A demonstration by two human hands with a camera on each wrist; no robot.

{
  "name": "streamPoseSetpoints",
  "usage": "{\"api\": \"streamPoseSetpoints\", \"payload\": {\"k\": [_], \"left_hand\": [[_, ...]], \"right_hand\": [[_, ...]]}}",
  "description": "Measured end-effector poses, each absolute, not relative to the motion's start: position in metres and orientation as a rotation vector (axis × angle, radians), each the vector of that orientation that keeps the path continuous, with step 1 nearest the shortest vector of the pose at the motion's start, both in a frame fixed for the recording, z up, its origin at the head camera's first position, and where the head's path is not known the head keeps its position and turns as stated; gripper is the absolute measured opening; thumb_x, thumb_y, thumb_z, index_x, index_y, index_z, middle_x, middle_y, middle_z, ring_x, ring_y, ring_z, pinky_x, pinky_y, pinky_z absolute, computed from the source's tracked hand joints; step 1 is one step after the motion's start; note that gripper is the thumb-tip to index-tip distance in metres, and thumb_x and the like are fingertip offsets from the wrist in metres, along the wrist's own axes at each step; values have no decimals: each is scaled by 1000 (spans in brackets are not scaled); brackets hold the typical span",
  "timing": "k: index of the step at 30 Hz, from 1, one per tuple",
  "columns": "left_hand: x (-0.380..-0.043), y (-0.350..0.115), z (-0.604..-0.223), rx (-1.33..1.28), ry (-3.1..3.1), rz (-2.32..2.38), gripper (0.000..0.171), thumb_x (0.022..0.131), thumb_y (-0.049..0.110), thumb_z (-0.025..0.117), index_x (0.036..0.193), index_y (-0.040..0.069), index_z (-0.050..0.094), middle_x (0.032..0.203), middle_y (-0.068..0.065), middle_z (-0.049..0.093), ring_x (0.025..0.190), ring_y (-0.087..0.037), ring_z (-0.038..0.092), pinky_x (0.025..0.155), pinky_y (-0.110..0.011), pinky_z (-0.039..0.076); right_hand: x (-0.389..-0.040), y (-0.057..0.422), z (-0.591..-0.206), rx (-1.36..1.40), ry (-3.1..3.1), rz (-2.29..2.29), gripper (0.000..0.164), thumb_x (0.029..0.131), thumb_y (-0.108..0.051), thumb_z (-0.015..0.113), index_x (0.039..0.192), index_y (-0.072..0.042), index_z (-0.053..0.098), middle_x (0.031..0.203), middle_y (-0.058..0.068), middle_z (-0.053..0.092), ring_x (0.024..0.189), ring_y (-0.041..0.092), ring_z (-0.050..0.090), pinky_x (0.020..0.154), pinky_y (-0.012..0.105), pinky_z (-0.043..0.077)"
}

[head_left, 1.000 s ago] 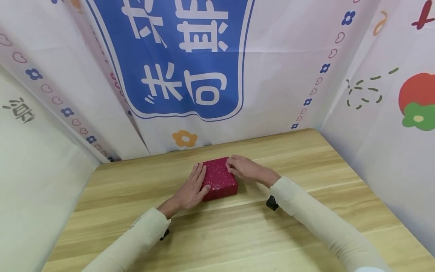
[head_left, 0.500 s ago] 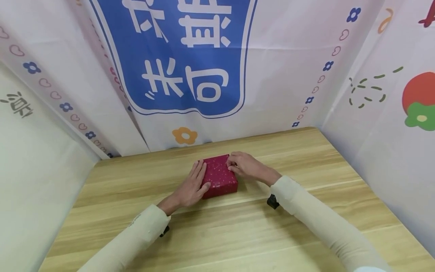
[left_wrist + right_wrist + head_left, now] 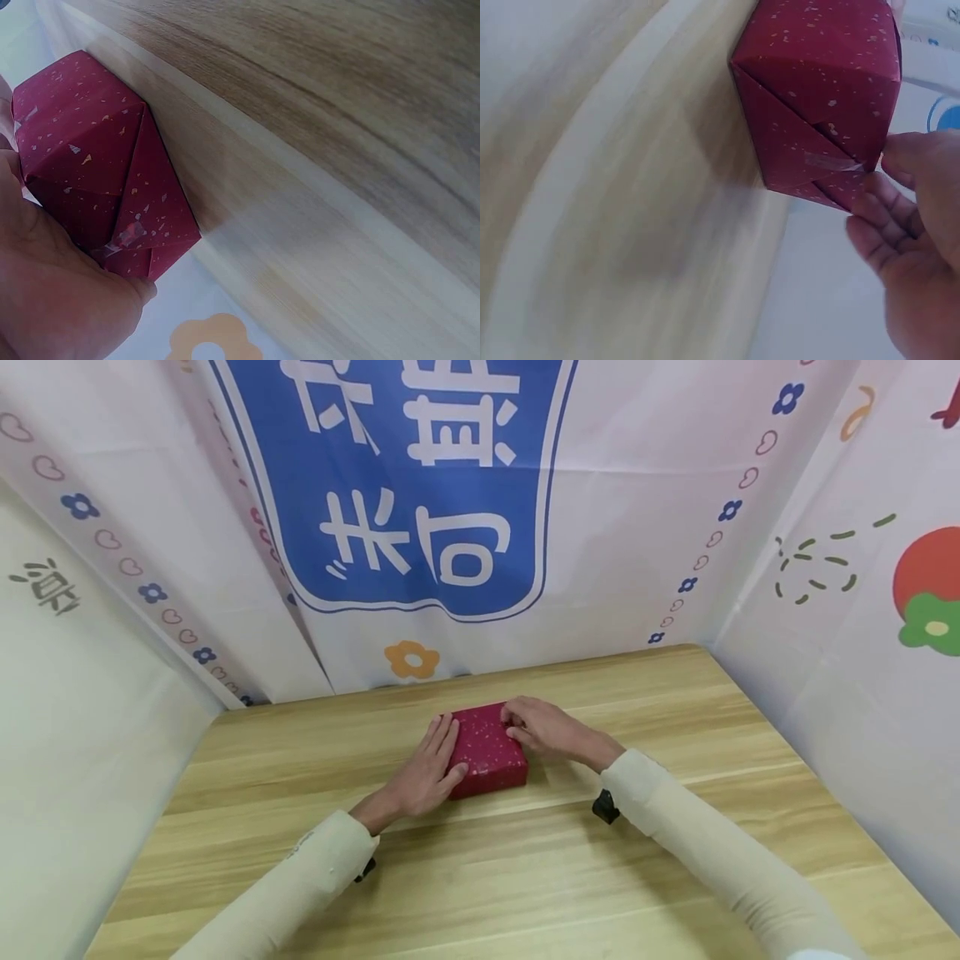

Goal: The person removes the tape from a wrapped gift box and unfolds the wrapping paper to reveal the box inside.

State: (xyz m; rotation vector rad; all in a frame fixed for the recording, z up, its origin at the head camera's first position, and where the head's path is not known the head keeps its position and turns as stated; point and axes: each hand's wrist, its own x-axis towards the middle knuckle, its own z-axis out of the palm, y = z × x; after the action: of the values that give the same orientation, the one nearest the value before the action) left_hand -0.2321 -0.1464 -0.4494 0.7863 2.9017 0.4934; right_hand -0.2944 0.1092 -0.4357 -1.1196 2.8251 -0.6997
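A small gift box (image 3: 483, 747) wrapped in dark red speckled paper lies on the wooden table. Along its left side rests my left hand (image 3: 420, 781), fingers straight over the top edge and thumb at the front corner. My right hand (image 3: 547, 729) has curled fingers at the right top edge of the box. In the right wrist view, thumb and fingertips pinch that edge beside a strip of clear tape (image 3: 831, 162) on the folded end. The left wrist view shows the other folded end, also with a piece of tape (image 3: 126, 236), close to the left hand.
The wooden table (image 3: 510, 877) runs up to a white printed cloth (image 3: 600, 577) behind the box. Printed side panels stand at left and right. Pale sleeves (image 3: 705, 835) cover both forearms, with dark wrist cameras (image 3: 604, 806) underneath.
The right fingers shift slightly at the box's right edge. Left hand and box keep their places, while the head view moves a little.
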Motion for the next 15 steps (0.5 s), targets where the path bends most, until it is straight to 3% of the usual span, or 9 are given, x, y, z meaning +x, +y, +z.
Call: {"api": "streamPoseSetpoints", "payload": {"k": [9, 15], "left_hand": [[-232, -146, -448, 794, 2901, 506, 72, 105, 38, 35, 156, -3, 4, 165, -22, 0, 153, -39, -2, 123, -50, 16], [-233, -146, -450, 790, 2899, 511, 72, 106, 38, 35, 156, -4, 4, 165, -22, -2, 153, -39, -3, 124, -50, 14]], "right_hand": [[-296, 113, -437, -1169, 2862, -793, 8, 95, -17, 64, 96, -12, 71, 96, 0, 67, 88, 12, 63, 81, 26, 55], [-296, 108, -438, -1177, 2884, -593, 17, 104, -20, 47, 98, -12, 60, 92, 0, 57, 89, 14, 56, 85, 30, 52]]}}
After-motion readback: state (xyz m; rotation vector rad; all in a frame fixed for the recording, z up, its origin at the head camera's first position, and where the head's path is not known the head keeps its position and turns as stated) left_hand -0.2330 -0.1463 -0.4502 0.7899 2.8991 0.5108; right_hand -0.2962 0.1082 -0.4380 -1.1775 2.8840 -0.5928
